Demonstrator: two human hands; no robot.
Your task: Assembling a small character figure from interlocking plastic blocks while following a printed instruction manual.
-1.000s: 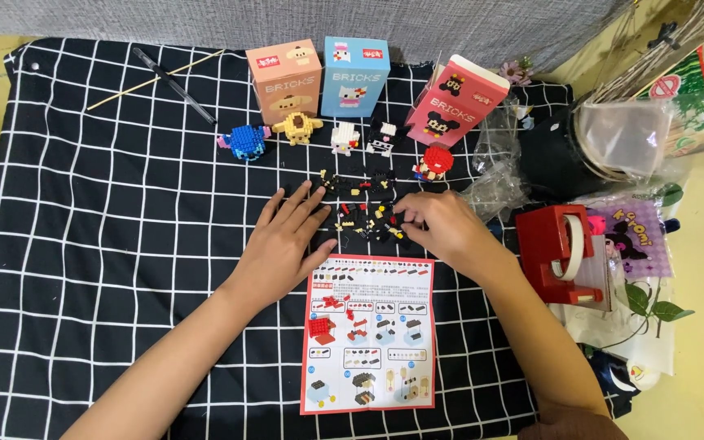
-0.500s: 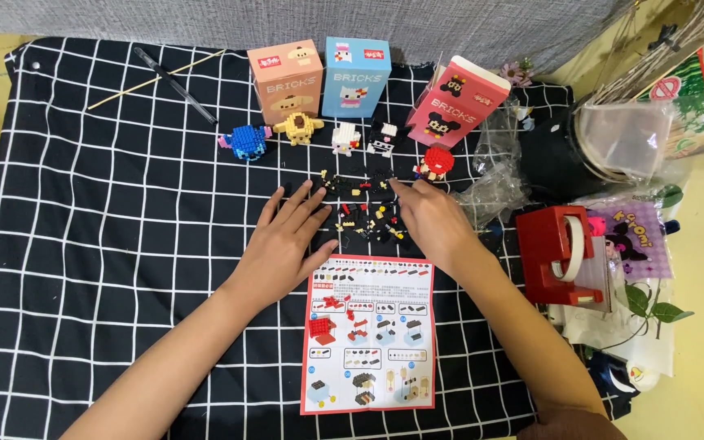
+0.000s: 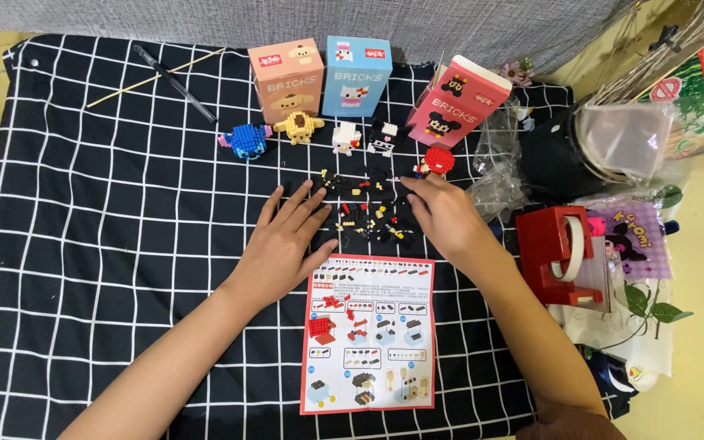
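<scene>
Black cloth with a white grid covered the bench. Three upright boxes stood at its far edge: tan, blue, pink. One red-bordered instruction sheet lay nearest. Two hands rested flat, grip wide and holding nothing: left hand, right hand, flanking the loose bricks. Five small brick figures lined up before the boxes.

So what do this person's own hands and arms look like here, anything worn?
Both are bare: the left hand and right hand show no gloves, rings, watch or bracelets, and both forearms are uncovered down to the frame edge. At the bottom edge, by the right arm, a bit of dark reddish-brown fabric shows, perhaps clothing.
</scene>
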